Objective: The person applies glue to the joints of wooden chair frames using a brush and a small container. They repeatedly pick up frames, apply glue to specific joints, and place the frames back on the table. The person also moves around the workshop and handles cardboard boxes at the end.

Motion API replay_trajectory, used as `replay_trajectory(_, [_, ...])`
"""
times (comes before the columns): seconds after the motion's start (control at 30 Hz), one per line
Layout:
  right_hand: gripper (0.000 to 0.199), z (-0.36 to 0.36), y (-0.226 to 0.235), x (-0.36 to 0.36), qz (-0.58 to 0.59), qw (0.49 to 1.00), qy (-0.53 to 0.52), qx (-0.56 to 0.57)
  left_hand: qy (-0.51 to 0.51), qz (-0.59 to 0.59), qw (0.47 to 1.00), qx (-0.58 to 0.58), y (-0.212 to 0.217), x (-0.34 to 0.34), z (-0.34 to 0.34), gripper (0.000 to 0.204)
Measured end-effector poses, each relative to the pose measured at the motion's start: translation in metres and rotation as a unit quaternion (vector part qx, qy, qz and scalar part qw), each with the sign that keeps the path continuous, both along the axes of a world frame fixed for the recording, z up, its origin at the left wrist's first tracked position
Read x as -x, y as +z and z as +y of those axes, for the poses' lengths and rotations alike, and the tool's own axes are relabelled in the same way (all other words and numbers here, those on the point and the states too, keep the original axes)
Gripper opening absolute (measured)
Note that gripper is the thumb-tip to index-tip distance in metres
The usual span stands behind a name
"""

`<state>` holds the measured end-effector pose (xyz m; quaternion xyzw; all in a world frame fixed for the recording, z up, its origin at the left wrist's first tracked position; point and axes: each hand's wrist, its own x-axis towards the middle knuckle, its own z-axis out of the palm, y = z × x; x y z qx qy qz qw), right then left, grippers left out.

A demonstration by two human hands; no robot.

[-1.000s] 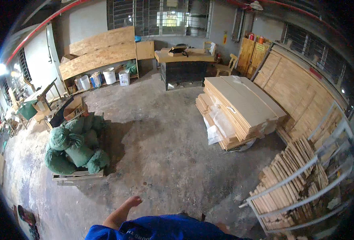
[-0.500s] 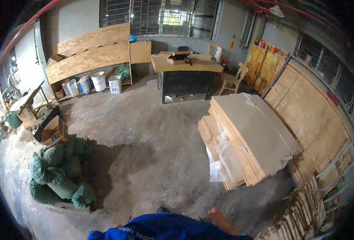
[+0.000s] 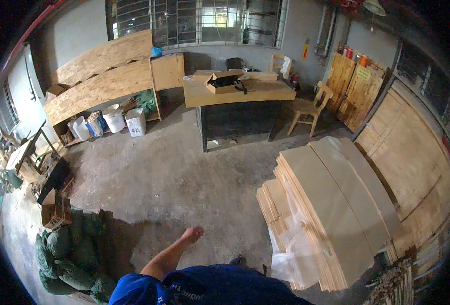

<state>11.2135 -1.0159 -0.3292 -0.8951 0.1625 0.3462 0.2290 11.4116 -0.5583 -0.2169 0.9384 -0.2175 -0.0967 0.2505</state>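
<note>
My left hand (image 3: 192,234) swings out in front of my blue shirt (image 3: 209,284), over the concrete floor. Its fingers look curled into a loose fist, and nothing shows in them. My right hand is out of sight. To the right of my body lies a large stack of flat cardboard sheets (image 3: 336,198), partly wrapped in clear plastic film (image 3: 296,249). On the left, several stuffed green sacks (image 3: 72,264) are piled up with an open cardboard box (image 3: 56,208) beyond them.
Ahead stands a desk (image 3: 240,94) with a dark front and an open carton (image 3: 222,81) on top. A wooden chair (image 3: 311,109) is beside it. Wooden boards (image 3: 103,86) and white buckets (image 3: 114,119) line the far left wall. Tall panels (image 3: 408,147) lean at right.
I have moved forward, so the desk and cardboard stack look closer. My left hand has come into view, swung forward. My right hand has dropped out of view.
</note>
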Motion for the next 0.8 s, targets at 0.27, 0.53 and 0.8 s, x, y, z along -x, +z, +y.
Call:
replay_trajectory(0.27, [0.027,0.025,0.064,-0.452,-0.324,0.943,-0.007,0.076,0.162,0.403,0.881,-0.189,-0.026,0.011,0.096,0.017])
replay_trajectory(0.53, [0.016,0.08,-0.007,-0.61,-0.344,0.93,0.112,-0.072,0.174,0.407,0.88,-0.173,-0.062,-0.237,0.144,0.02])
replay_trajectory(0.8, [0.02,0.069,-0.033,-0.692,-0.201,0.939,0.277,0.042,0.184,0.061,0.976,0.095,-0.019,-0.666,0.109,0.027])
